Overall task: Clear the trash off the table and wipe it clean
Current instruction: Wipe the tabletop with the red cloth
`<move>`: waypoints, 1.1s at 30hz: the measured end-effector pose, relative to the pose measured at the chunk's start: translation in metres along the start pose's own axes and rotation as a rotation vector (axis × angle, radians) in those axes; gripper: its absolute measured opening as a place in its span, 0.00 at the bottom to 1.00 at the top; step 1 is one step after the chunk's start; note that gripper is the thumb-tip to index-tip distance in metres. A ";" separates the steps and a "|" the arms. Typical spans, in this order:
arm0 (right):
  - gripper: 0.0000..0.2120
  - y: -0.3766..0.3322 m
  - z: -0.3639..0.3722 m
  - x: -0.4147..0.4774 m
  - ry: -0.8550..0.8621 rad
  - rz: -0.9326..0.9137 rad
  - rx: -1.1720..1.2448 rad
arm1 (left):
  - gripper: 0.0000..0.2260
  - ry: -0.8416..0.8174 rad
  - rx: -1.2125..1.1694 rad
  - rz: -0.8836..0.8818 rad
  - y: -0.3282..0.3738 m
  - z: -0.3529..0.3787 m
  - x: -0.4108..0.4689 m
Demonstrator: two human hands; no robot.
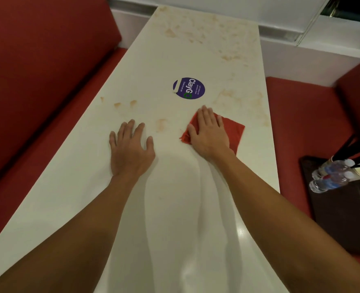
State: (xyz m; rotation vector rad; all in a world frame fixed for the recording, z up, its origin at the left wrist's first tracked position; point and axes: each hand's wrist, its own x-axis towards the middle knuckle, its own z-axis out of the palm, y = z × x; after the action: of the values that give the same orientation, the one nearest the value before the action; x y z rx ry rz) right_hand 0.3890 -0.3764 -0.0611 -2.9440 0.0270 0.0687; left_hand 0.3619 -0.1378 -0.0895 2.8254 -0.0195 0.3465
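Both hands flat, fingers straight: left hand (130, 149) bare on counter (90, 166), right hand (209, 132) pressing red cloth (234, 130) mid-frame. Risk imo: I smear the brown stains (227, 57) upper right instead of lifting them, or cloth snags the ClayGo sticker (189, 88) at its peeling edge.

Single view here, head-worn and wide-angle, standing at the near end of the worktop (86, 170) and looking forward and steeply down its length; close over the near surface, far end up at the top, red bench (37, 81) running along the left, red seat (301, 115) on the right
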 end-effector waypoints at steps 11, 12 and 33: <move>0.37 0.000 0.000 0.012 0.017 0.016 -0.004 | 0.26 -0.023 -0.022 -0.018 -0.002 0.001 0.001; 0.36 -0.008 0.001 0.014 -0.001 -0.041 -0.007 | 0.26 -0.022 -0.021 -0.019 -0.002 0.001 0.002; 0.35 -0.070 0.019 -0.150 -0.062 -0.423 0.028 | 0.22 -0.118 -0.270 -0.044 -0.012 -0.023 0.001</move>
State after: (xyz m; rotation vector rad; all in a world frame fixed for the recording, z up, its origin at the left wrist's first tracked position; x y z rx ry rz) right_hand 0.2396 -0.3021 -0.0586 -2.8487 -0.5931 0.0958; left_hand 0.3581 -0.1196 -0.0716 2.5701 -0.0262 0.1538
